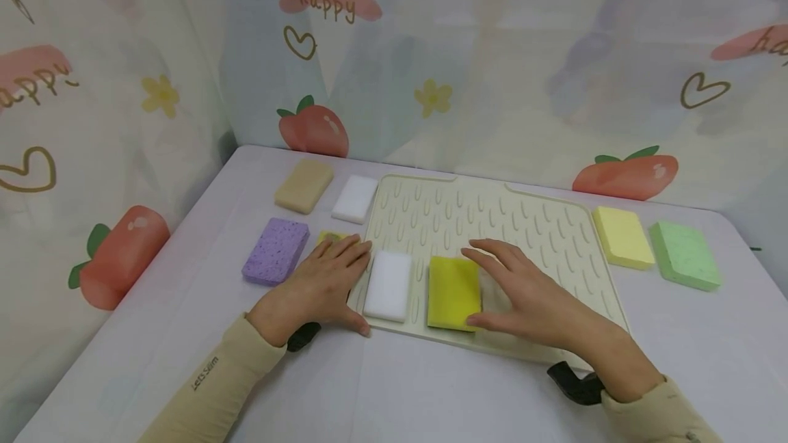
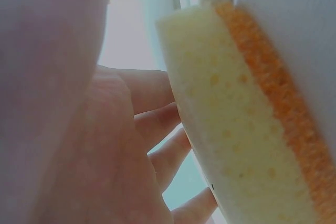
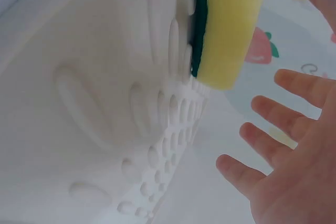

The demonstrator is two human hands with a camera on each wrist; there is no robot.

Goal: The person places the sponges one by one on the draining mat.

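Note:
My left hand (image 1: pixel 320 279) is spread low at the left edge of the cream ridged mat (image 1: pixel 443 200), over a sponge (image 1: pixel 332 234) mostly hidden beneath it. In the left wrist view this sponge (image 2: pixel 226 114) has a pale yellow body and an orange layer below, with fingertips at its upper face. A white sponge (image 1: pixel 388 286) lies on the mat, right of that hand. Beside it is a bright yellow sponge (image 1: pixel 453 292) with a dark green underside (image 3: pixel 198 30). My right hand (image 1: pixel 523 296) hovers around its right side, fingers spread, thumb tip at its near corner.
Left of the mat lie a purple sponge (image 1: pixel 276 251), a tan sponge (image 1: pixel 304 186) and a small white block (image 1: pixel 355 198). A pale yellow sponge (image 1: pixel 623 238) and a green sponge (image 1: pixel 685 256) lie to its right. A patterned cloth (image 1: pixel 492 87) hangs behind the table.

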